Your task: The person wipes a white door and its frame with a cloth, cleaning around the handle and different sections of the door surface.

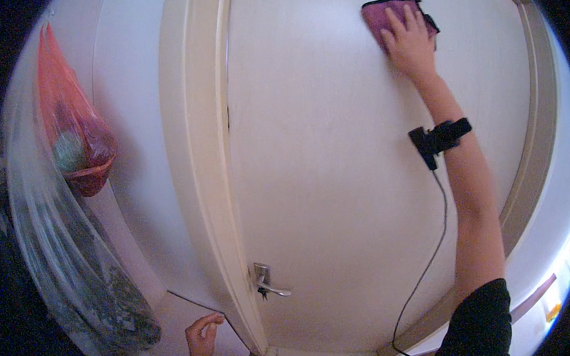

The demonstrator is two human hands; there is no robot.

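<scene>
My right hand point(410, 53) presses a folded mauve cloth with black edging point(378, 15) flat against the upper part of a pale door point(322, 152). Its fingers are spread over the cloth. A black strapped device point(438, 138) sits on my right forearm, with a thin cable running down from it. Low at the left, my left hand point(203, 336) is raised beside the door frame with its fingers curled and nothing visible in it. A metal door handle point(275, 289) with keys hanging at its plate is to the right of that hand.
A red plastic bag point(62, 92) with a round pale green item inside hangs on the left wall. Beside and below it hangs a long clear plastic bag point(79, 263) with dark contents. The door frame point(208, 157) stands out along the door's left side.
</scene>
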